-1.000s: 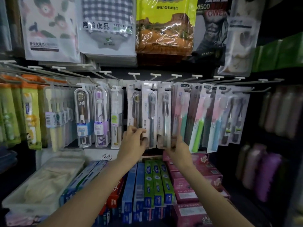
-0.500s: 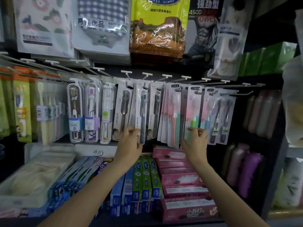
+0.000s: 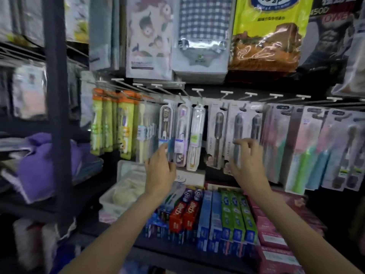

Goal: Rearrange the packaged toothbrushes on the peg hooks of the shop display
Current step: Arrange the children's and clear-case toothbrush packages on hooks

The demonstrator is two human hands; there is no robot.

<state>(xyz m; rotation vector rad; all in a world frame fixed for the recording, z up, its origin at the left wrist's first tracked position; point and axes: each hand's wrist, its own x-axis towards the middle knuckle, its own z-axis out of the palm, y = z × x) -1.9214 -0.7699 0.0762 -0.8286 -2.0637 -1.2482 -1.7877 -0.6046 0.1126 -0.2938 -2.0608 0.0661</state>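
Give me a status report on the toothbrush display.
Left hand at clear case. Right hand at grey pack, grip unclear. Packs on hooks. Nothing blocking.

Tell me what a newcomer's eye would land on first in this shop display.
The two bare hands in the middle: the left hand at the clear toothbrush cases, the right hand at the grey-carded toothbrushes on the peg hooks. Next, the bright yellow packet hanging top right, then the red, blue and green toothpaste boxes on the shelf below the hands.

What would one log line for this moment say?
left hand: reaching at clear-case toothbrushes | right hand: fingers spread at grey toothbrush packs | grip: unclear, blurred
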